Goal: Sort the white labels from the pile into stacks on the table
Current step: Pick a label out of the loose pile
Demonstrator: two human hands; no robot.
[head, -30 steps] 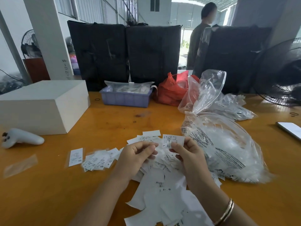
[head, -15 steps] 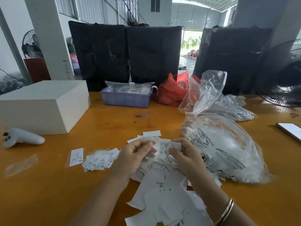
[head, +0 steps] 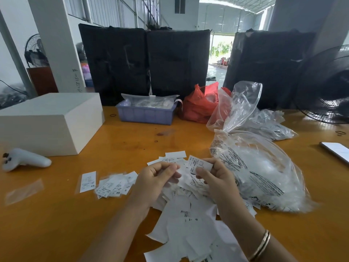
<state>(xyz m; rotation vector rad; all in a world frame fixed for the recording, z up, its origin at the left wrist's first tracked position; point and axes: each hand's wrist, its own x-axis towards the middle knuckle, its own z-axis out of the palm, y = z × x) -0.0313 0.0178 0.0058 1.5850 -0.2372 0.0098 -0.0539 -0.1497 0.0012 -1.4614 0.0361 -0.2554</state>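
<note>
A loose pile of white labels (head: 188,220) lies on the orange table (head: 56,224) in front of me. My right hand (head: 217,178) pinches a printed white label (head: 200,164) above the pile's far end. My left hand (head: 156,178) hovers beside it with fingers curled, its fingertips at the edge of some labels; whether it holds one I cannot tell. To the left lies a fanned stack of small labels (head: 115,186) marked XS, S and L. A single XS label (head: 87,181) lies apart, further left.
A big clear plastic bag (head: 264,171) sits right of the pile. A white box (head: 49,121) and a white controller (head: 24,161) are at left. A purple bin (head: 145,115), a red bag (head: 200,104), a phone (head: 336,150) and a black fan (head: 328,87) ring the table.
The right hand lowered its label toward the pile and then lifted it slightly again. The person standing in the background doorway has gone.
</note>
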